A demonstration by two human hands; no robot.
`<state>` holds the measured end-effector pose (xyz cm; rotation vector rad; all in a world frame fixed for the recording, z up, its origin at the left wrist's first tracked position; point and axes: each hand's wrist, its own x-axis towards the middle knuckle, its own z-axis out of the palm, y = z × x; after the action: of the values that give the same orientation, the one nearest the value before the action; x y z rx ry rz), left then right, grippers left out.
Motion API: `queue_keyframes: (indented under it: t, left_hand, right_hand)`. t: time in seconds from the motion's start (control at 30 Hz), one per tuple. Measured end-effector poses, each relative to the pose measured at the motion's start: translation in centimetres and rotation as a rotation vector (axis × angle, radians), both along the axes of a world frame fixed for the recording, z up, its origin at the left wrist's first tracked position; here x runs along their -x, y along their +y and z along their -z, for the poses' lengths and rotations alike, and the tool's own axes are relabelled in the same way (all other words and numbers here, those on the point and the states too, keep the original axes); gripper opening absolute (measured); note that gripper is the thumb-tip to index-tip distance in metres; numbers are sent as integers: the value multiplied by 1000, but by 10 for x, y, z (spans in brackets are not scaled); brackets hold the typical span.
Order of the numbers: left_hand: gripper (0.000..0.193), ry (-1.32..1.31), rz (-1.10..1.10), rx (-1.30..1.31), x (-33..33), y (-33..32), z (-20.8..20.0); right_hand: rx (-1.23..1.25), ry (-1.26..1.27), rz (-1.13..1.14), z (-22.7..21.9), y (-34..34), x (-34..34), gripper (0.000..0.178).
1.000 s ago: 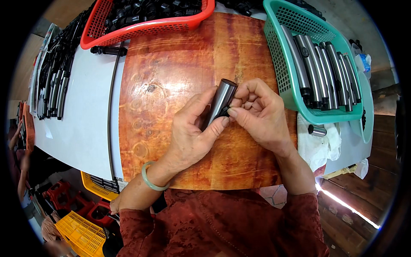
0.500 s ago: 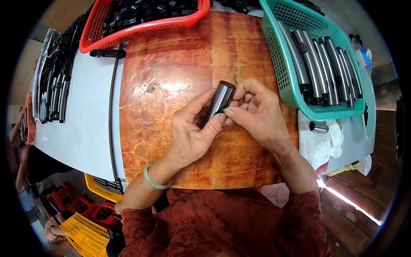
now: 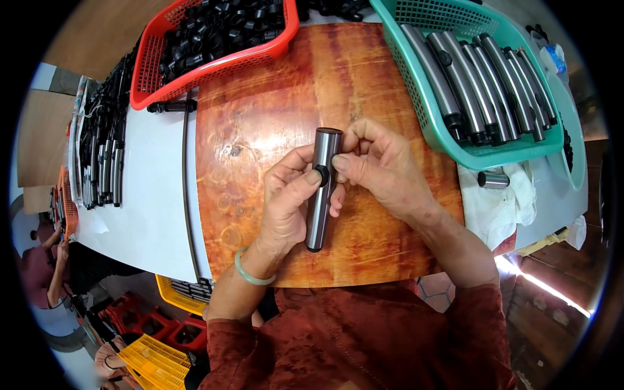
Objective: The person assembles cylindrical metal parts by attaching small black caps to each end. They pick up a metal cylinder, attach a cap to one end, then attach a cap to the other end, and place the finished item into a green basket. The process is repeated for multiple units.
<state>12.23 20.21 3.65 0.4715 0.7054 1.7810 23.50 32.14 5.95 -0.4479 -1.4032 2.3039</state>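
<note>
A shiny metal tube (image 3: 319, 214) stands nearly upright in the picture, over the middle of the wooden board, with black ends. A small round black fitting (image 3: 322, 174) sits on its side. My left hand (image 3: 286, 198) is closed around the tube, its thumb pressing on the fitting. At the tube's upper right side is my right hand (image 3: 387, 172), thumb and fingers bent in against the metal; its other fingers are curled, and their tips are partly hidden. A pale green bangle (image 3: 252, 272) circles my left wrist.
A red basket (image 3: 214, 73) of black rings stands at the back left. At the right, a green basket (image 3: 474, 158) holds several metal tubes. A short metal piece (image 3: 494, 180) lies on a white cloth (image 3: 497, 211). Bundled tubes (image 3: 104, 172) lie left; another person (image 3: 47, 270) is far left.
The tube has turned so that its full length and the black fitting face up. My left thumb has moved onto the fitting; my right fingers stay by the tube. The whole view has shifted slightly.
</note>
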Motion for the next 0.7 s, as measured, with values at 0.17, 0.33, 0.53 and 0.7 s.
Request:
queue_keyframes:
  t: [0.17,0.33,0.53,0.7]
  left_hand:
    - [39,13,-22,26,-3,1,-2]
    - [44,127,-43,80,-6,2,0]
    - [43,129,-62,115,-6,2,1]
    - [36,84,-54,106,-6,3,-1]
  right_hand:
    - [-358,-2,24,9,3,0,20]
    - [-165,-72,58,-2,-4,-1,24]
    - [-214,-78,64,5,-4,1,25]
    - [-190,-50,47,6,-3,1,25]
